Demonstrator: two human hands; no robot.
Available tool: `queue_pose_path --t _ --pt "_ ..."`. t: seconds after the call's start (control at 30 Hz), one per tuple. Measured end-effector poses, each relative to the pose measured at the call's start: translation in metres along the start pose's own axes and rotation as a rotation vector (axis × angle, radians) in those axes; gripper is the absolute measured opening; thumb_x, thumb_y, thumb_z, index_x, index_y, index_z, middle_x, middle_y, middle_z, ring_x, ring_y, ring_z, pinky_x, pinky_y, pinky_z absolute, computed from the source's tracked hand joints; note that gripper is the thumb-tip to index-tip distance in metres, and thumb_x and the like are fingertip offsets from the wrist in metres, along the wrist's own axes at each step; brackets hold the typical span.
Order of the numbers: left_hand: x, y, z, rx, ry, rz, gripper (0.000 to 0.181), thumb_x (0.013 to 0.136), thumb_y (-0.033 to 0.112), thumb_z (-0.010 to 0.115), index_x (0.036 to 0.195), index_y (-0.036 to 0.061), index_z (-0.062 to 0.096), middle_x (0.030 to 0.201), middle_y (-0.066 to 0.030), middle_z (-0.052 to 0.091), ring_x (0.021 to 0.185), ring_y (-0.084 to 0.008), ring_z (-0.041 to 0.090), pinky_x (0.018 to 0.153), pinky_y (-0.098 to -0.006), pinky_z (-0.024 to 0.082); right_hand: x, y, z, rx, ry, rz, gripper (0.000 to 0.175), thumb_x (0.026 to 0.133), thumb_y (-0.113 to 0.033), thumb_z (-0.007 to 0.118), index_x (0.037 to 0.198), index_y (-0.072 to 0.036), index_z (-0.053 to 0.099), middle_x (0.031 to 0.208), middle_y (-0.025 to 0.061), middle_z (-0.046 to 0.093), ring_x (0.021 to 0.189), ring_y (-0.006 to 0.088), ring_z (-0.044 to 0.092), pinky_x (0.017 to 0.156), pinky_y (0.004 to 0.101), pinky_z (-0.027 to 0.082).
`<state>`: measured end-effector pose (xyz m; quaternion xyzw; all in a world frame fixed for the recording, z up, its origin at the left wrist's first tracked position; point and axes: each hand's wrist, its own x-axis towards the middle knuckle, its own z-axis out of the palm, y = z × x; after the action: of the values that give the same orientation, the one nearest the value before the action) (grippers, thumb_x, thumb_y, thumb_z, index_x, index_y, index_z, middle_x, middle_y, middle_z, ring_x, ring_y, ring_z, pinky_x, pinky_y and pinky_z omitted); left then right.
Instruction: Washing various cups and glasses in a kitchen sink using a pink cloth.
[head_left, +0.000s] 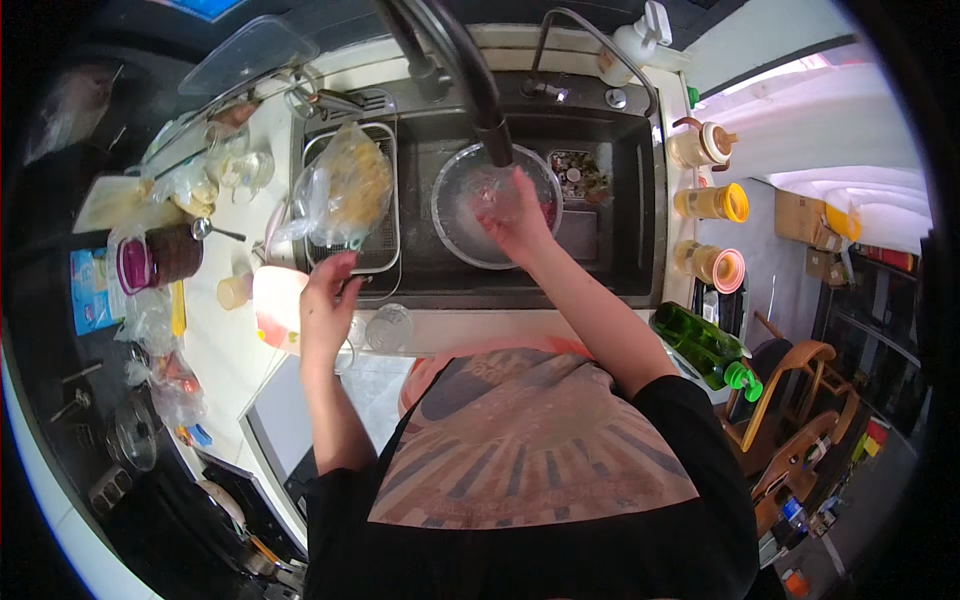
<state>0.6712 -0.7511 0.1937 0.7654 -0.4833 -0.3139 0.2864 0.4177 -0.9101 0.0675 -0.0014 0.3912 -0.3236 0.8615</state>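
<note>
My right hand (517, 221) is blurred, inside a clear round bowl (442, 232) in the dark sink. Right above it hangs the mouth of a black faucet (495, 142). Something reddish shows by the fingers; whether they grip it is hidden. My left hand (330, 296) hovers by the sink's left front corner, thumb and fingers bent, over the edge of a white cutting board (277, 300). A small dark bit shows between its fingers, too small to name. Just beyond lies a clear plastic bag (352, 184) with yellowish food, on a wire drain basket (395, 225).
A drinking glass (390, 328) stands on the sink's front ledge. Several bottles, among them a yellow-lidded one (727, 202), line the right rim. A green pump bottle (697, 341) leans near my right elbow. A spoon (217, 230) and bags cover the left counter.
</note>
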Motion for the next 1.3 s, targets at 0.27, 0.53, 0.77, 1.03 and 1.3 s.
queue_pose_path --t 0.27,0.53,0.77,1.03,1.3 --pt "-0.116 -0.039 -0.025 0.524 0.125 -0.174 0.058 0.058 0.007 0.086 0.110 0.0120 0.061 0.143 -0.0179 0.040 0.130 -0.0403 0.042 0.107 -0.0463 0.039 -0.004 -0.021 0.009 0.081 -0.133 0.007 0.072 0.082 -0.069 0.057 0.114 -0.004 0.058 0.102 0.0097 0.063 0.086 0.0224 0.060 0.069 0.0292 0.051" --pt "-0.117 -0.096 0.016 0.437 0.370 -0.034 0.050 0.055 0.010 0.087 0.099 0.0115 0.064 0.131 -0.0156 0.048 0.118 -0.0365 0.050 0.099 -0.0464 0.043 -0.009 -0.022 0.031 -0.050 -0.155 -0.020 0.073 0.090 -0.063 0.046 0.125 0.000 0.055 0.114 0.0155 0.063 0.091 0.0238 0.059 0.078 0.0324 0.051" --pt "-0.106 -0.047 -0.019 0.586 0.496 -0.087 0.054 0.053 0.009 0.087 0.101 0.0107 0.061 0.122 -0.0135 0.054 0.114 -0.0336 0.052 0.096 -0.0452 0.044 0.017 -0.032 -0.010 -0.007 -0.106 -0.244 0.033 0.091 -0.037 0.063 0.111 -0.011 0.058 0.107 0.0053 0.061 0.094 0.0205 0.058 0.076 0.0339 0.051" --pt "0.008 0.052 0.055 0.364 0.280 0.106 0.078 0.058 0.017 0.087 0.126 0.0112 0.049 0.122 -0.0117 0.059 0.114 -0.0316 0.057 0.092 -0.0404 0.050 -0.012 -0.053 -0.002 -0.108 -0.136 -0.255 0.031 0.091 -0.031 0.065 0.115 -0.014 0.057 0.109 0.0020 0.061 0.095 0.0149 0.059 0.072 0.0351 0.050" --pt "0.106 0.071 0.188 0.327 0.083 0.344 0.079 0.056 0.025 0.087 0.127 0.0088 0.053 0.124 -0.0113 0.059 0.116 -0.0364 0.054 0.094 -0.0428 0.049 -0.074 -0.062 0.032 -1.332 0.184 -1.291 0.076 0.063 -0.019 0.085 0.127 -0.004 0.047 0.120 0.0113 0.053 0.111 0.0283 0.053 0.095 0.0382 0.045"
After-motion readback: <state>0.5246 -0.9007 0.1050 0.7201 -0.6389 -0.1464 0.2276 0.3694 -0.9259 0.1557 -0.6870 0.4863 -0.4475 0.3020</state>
